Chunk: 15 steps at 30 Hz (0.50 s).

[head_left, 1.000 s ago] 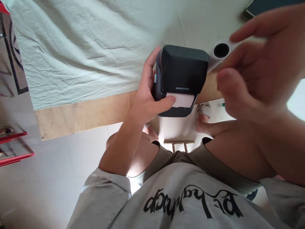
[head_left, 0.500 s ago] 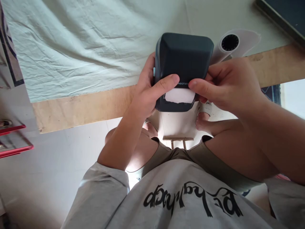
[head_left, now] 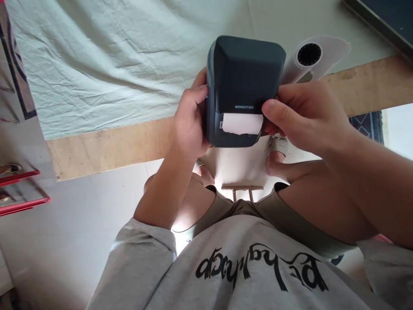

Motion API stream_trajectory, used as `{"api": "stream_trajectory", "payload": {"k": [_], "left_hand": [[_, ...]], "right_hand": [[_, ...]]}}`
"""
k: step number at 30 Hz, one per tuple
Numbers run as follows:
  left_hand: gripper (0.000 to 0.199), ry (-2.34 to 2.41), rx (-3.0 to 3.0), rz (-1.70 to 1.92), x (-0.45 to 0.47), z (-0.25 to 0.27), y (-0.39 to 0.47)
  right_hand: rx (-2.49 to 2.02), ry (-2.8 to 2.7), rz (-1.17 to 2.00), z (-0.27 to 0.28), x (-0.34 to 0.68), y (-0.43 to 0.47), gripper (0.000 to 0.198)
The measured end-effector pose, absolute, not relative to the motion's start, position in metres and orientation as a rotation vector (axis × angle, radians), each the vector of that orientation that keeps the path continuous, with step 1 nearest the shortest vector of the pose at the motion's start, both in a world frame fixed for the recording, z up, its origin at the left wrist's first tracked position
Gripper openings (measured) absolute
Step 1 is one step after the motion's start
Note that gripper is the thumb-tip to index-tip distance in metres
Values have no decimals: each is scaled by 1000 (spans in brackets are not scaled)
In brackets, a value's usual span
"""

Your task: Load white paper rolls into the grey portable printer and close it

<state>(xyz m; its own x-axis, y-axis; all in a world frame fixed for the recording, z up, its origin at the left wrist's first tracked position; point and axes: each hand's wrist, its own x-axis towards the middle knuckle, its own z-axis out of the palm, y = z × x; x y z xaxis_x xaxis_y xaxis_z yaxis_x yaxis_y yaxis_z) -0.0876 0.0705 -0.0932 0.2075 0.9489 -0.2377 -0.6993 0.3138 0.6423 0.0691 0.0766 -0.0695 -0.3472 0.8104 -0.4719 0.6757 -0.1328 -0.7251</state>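
Observation:
Both hands hold a dark label printer [head_left: 248, 73] marked NIIMBOT above my lap, at the table's front edge. My left hand [head_left: 191, 118] is closed around its left side, with the thumb at the side edge. At the lower right side, my right hand [head_left: 309, 114] grips it between thumb and fingers; the fingertips behind are partly hidden. A strip of white label paper [head_left: 243, 123] with a ragged end sticks out of the slot below the lettering. The printer's lid looks slightly raised along the left edge.
A pale green cloth [head_left: 112, 56] covers the table, with a bare wooden edge [head_left: 122, 144] in front. A roll of translucent film [head_left: 295, 64] lies right of the printer. A dark flat object [head_left: 383, 21] is at the far right. Red-edged shelves [head_left: 24, 206] stand at left.
My left thumb has moved off the printer's front to its left side, uncovering the lettering. The printer has shifted slightly up and left and tilted a little. My right hand keeps its grip.

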Motion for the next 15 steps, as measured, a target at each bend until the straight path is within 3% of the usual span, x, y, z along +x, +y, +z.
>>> {"api": "stream_trajectory", "payload": {"k": [6, 15], "left_hand": [[26, 696, 435, 1237, -89, -93, 71], [26, 744, 486, 1235, -91, -94, 67]], "right_hand": [[-1628, -1819, 1291, -73, 70, 72, 48], [-1401, -1888, 1346, -78, 62, 72, 52]]}}
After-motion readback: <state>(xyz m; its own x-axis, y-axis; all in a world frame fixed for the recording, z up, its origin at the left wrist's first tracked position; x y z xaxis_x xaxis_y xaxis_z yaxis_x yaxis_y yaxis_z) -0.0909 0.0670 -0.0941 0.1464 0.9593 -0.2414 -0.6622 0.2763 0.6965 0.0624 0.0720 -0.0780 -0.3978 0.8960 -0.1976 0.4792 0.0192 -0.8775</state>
